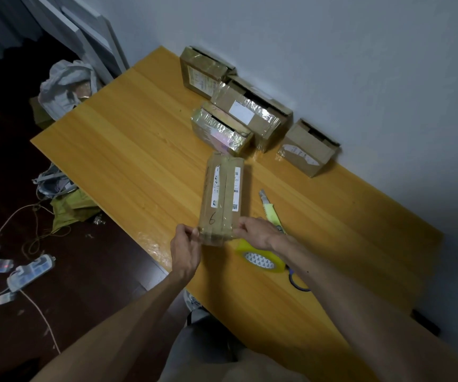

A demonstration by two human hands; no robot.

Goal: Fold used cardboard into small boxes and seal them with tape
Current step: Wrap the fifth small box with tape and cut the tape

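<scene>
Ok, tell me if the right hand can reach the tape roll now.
Probably yes: the tape roll lies uncovered close beside the right hand, though that hand grips the box and must let go first.

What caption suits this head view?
Left hand and right hand grip the near end of a long taped brown cardboard box at a yellow wooden table.

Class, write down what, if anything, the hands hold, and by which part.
The long cardboard box, by its near end: left hand grips the left edge, right hand the right edge.
</scene>
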